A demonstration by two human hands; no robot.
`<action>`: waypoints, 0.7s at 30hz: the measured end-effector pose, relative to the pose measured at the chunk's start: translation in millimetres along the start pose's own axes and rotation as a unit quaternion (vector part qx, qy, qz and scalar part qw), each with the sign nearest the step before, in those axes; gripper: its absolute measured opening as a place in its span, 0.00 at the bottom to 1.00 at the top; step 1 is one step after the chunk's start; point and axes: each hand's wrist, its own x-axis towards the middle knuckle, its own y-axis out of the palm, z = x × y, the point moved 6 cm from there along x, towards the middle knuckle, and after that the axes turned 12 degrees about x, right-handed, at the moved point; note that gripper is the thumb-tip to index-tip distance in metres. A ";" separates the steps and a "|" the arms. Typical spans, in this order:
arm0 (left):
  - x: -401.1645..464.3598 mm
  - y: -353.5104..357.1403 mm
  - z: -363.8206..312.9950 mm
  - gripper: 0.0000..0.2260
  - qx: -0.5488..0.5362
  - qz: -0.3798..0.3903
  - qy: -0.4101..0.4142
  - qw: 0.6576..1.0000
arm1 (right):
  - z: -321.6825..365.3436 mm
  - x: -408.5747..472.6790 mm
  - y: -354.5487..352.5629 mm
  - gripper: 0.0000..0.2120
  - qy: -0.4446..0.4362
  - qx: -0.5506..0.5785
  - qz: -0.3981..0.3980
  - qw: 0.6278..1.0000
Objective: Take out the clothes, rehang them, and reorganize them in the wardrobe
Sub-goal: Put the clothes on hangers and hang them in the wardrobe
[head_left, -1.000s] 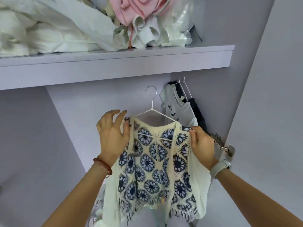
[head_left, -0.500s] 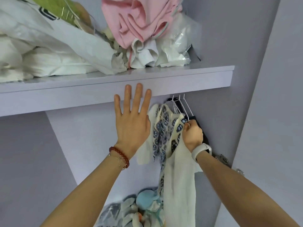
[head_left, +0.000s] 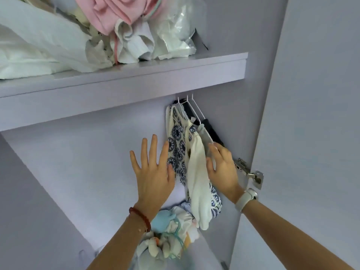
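Observation:
A cream top with blue flower circles [head_left: 180, 145] hangs on a white wire hanger [head_left: 191, 106] at the right end of the wardrobe, under the shelf. Behind it hang a pale grey garment [head_left: 204, 133] and a black one [head_left: 213, 131]. My left hand [head_left: 153, 170] is spread flat with fingers apart, just left of the patterned top, its fingertips brushing the fabric edge. My right hand [head_left: 222, 166] is open on the right side of the hanging clothes, fingers resting against the grey garment. Neither hand grips anything.
The lilac shelf [head_left: 124, 82] above holds a heap of white bedding, a pink cloth [head_left: 115, 10] and a clear plastic bag. A pile of small pastel clothes [head_left: 169, 230] lies below. The open door and its metal hinge [head_left: 251, 172] are at the right.
The patterned top went from held in both hands to hanging at the right end. My right hand has let go of it, and my left hand has dropped from the shelf edge.

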 end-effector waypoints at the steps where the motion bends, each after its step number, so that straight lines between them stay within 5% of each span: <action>1: -11.7 13.3 -6.3 0.24 -0.014 0.033 0.002 0.999 | -4.5 -17.3 -6.3 0.19 -0.002 -0.017 -0.003 1.000; 9: -127.9 82.0 -111.7 0.22 -0.171 0.236 0.140 0.946 | -67.1 -214.5 -82.2 0.20 0.241 -0.190 0.009 0.952; 15: -246.6 69.8 -214.7 0.19 -0.260 0.376 0.329 0.826 | -49.3 -413.1 -150.8 0.21 0.517 -0.282 -0.060 0.806; 21: -350.1 -37.2 -309.7 0.19 -0.363 0.355 0.527 0.681 | 46.4 -577.3 -197.9 0.19 0.670 -0.308 -0.212 0.642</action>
